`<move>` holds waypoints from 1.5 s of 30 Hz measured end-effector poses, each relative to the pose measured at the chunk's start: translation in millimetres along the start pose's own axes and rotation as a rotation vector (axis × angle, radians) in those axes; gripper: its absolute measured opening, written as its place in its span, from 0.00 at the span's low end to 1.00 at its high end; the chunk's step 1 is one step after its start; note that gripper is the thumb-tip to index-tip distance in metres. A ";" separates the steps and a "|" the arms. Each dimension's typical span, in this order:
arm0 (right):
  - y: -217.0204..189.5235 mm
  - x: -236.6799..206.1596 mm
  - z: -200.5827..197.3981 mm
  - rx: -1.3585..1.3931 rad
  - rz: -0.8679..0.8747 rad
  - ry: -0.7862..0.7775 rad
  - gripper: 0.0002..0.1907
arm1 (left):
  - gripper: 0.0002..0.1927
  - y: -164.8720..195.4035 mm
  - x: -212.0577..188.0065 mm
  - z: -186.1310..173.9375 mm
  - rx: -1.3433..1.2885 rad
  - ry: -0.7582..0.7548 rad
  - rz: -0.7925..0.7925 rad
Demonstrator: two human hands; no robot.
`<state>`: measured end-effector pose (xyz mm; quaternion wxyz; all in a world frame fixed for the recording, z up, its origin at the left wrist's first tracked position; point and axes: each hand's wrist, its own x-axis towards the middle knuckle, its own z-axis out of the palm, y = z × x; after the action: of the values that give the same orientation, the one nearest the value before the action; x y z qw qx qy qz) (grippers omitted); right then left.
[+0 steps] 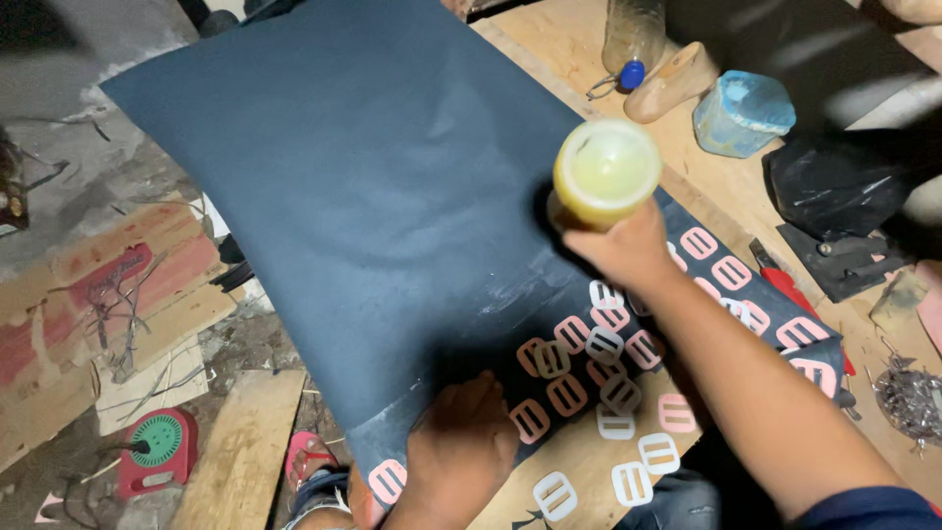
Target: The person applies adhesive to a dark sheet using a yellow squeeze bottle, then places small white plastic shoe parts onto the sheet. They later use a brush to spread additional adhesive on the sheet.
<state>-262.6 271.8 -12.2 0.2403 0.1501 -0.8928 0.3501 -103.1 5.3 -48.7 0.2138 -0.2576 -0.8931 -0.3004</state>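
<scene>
Both hands, the left hand [461, 442] and the right hand [623, 245], are bare, with no gloves, rings or watch showing. The right forearm is uncovered up to a dark blue short sleeve [868, 508] with a thin red edge at the corner of the view. Blue jeans [319, 496] cover the legs, and one foot wears a pink sandal [309, 456].

Dark sheet [363, 206]: matt, slightly grainy, cloth or leather-like. Buckles [589, 344] at its near edge: smooth plastic, pink and white. Jar [606, 174]: translucent yellowish plastic, glossy. Bench [569, 44]: bare unfinished wood, rough. Tub [743, 113] at far edge: pale blue plastic, dull.
</scene>
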 end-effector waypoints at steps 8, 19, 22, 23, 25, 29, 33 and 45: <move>52.1 56.8 -38.8 -0.008 0.147 0.254 0.29 | 0.08 0.2 5.7 -5.3 0.016 0.084 0.091; 30.7 14.8 -26.8 0.107 0.224 0.126 0.31 | 0.08 0.6 6.1 -7.4 0.031 0.059 0.096; 48.3 42.1 -47.4 0.068 0.206 0.245 0.29 | 0.07 -1.7 7.4 -9.0 0.059 0.029 0.143; 53.5 49.7 -57.3 0.085 0.165 0.271 0.29 | 0.07 -2.1 8.0 -8.6 0.072 0.037 0.164; 58.6 47.3 -66.1 0.151 0.171 0.283 0.26 | 0.08 -2.7 7.5 -7.7 0.084 0.031 0.171; 48.4 -0.3 -71.9 0.063 0.185 0.190 0.23 | 0.10 0.3 4.2 -2.5 0.006 0.039 0.029; 31.9 -12.2 -60.1 0.188 0.228 0.112 0.28 | 0.11 1.5 2.4 -3.0 -0.051 0.082 0.015; -48.4 -34.6 -24.7 0.406 0.271 -0.049 0.23 | 0.13 -3.1 -0.4 -0.6 -0.093 -0.066 -0.046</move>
<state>-204.5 258.2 11.9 0.1342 0.0829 -0.8217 0.5476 -104.5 2.7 -49.8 0.1651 -0.2562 -0.8905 -0.3379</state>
